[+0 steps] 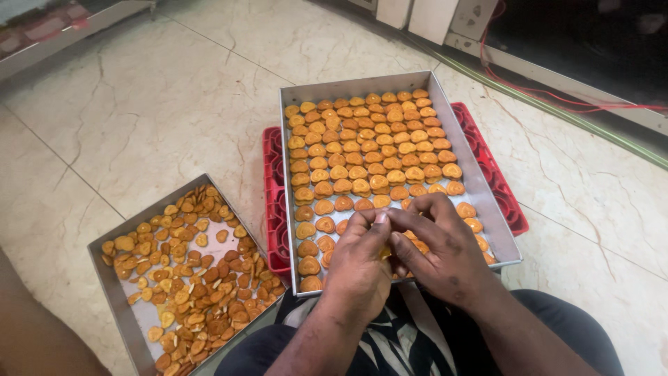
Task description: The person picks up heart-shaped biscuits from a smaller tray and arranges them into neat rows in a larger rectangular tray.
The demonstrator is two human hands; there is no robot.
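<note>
Where pale marbled floor tiles [153, 104] spread bare to the left, a steel tray [480, 188] of biscuits rests on a red crate [270, 174]; left hand [358, 261] and right hand [445, 244] together pinch one biscuit [385, 252] over its near edge, beside a second tray [111, 292].

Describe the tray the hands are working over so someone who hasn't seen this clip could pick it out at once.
On the marbled tile floor sit two metal trays. The one meant is the right-hand tray, resting on a red plastic crate directly ahead of the left hand and right hand. Its biscuits lie in neat rows, while the left tray sits on the floor with biscuits heaped loosely.
</note>
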